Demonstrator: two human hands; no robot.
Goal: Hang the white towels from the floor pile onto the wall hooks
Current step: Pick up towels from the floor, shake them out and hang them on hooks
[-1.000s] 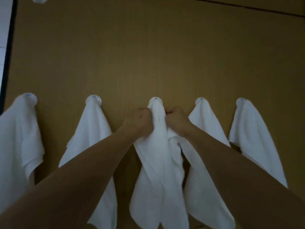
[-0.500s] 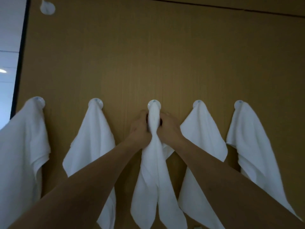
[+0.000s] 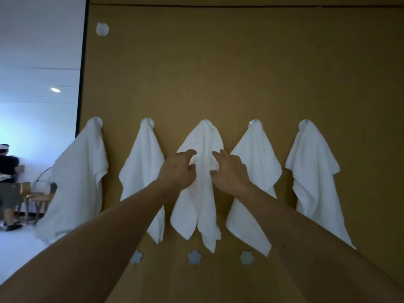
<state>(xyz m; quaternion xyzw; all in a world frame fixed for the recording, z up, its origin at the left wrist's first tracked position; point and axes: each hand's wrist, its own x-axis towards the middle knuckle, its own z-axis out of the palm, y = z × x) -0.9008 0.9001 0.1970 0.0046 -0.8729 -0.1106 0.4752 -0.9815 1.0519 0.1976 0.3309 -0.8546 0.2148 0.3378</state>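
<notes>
A: On the brown wall (image 3: 240,73), where is the towel being handled?

B: It is the middle towel (image 3: 200,193) in a row of five, draped over its hook so the hook itself is covered. Both hands are on it about a third of the way down.

A: How do the hands lie?

B: The left hand (image 3: 178,168) reaches in from the lower left with its forefinger stretched onto the cloth and thumb tucked against the fold. The right hand (image 3: 228,169) mirrors it from the right, fingers extended and spread on the fabric. Neither seems clenched; whether the thumbs pinch any cloth I cannot tell.

A: And around that?

B: Four other white towels hang on either side; round hook tops (image 3: 254,123) peek above some. A bare round hook (image 3: 102,29) sits high at the left, and three flower-shaped hooks (image 3: 195,256) run below.

A: Anything hard to read?

B: The floor pile is out of frame. At the far left a blurred person (image 3: 7,184) stands by chairs (image 3: 32,197), cut off by the edge.
</notes>
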